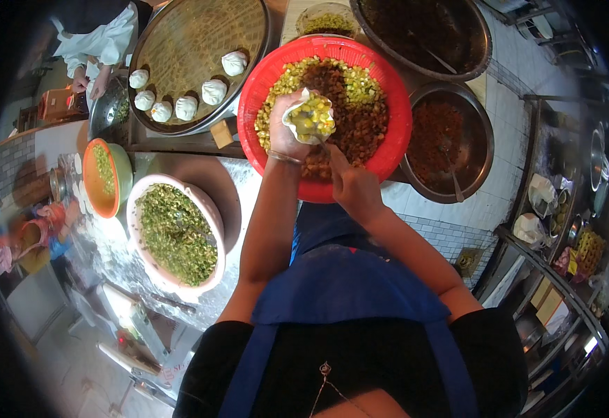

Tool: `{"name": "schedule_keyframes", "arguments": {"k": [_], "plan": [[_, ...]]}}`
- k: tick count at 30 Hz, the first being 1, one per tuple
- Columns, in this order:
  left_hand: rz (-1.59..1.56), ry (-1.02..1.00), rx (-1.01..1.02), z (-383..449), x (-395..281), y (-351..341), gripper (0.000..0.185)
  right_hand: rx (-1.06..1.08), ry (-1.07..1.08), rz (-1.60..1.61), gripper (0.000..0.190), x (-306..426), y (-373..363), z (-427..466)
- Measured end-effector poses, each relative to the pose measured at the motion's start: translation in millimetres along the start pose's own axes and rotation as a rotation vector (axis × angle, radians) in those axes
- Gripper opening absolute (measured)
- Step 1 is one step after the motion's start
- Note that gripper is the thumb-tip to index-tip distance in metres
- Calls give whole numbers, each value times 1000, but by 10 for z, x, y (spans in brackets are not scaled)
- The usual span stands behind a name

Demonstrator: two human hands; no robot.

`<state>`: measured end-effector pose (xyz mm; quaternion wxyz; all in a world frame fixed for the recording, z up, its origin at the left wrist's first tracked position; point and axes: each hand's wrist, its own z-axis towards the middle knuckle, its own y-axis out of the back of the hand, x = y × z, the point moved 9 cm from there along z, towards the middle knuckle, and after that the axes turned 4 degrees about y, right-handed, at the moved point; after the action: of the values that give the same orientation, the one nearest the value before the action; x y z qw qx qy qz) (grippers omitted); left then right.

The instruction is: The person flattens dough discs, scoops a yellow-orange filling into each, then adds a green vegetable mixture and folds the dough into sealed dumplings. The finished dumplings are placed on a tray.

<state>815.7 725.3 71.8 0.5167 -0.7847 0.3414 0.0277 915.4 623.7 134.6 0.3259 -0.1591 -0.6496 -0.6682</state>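
My left hand (286,128), with a bangle at its wrist, cups a round dough wrapper (291,116) heaped with yellow-green chopped filling (310,117). My right hand (354,180) grips a thin metal utensil (323,143) whose tip meets the filling; its working end is hidden. Both hands are over a red plastic basin (401,112) that holds pale chopped vegetable and brown diced filling. Pleated white buns (214,92) sit spaced out on a round woven tray (189,42) at the upper left.
Metal bowls with fillings and spoons stand at the right (487,151) and upper right (484,52). A pink basin (133,230) of chopped greens and an orange-green bowl (127,180) rest on the floured worktop (234,180). Another person's hands (90,83) are at the upper left.
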Motion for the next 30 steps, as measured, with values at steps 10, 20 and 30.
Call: {"name": "schedule_keyframes", "arguments": {"k": [10,20,30], "plan": [[-170,-59,9,177,-301,492,42,409,-165,-269,42,-584,37,103],[-356,335,504,-111,391,-193,47,350,530,143,68,141,268,1080],[-14,-23,100,-461,55,-390,50,378,-46,1157,81,120,310,857]]}}
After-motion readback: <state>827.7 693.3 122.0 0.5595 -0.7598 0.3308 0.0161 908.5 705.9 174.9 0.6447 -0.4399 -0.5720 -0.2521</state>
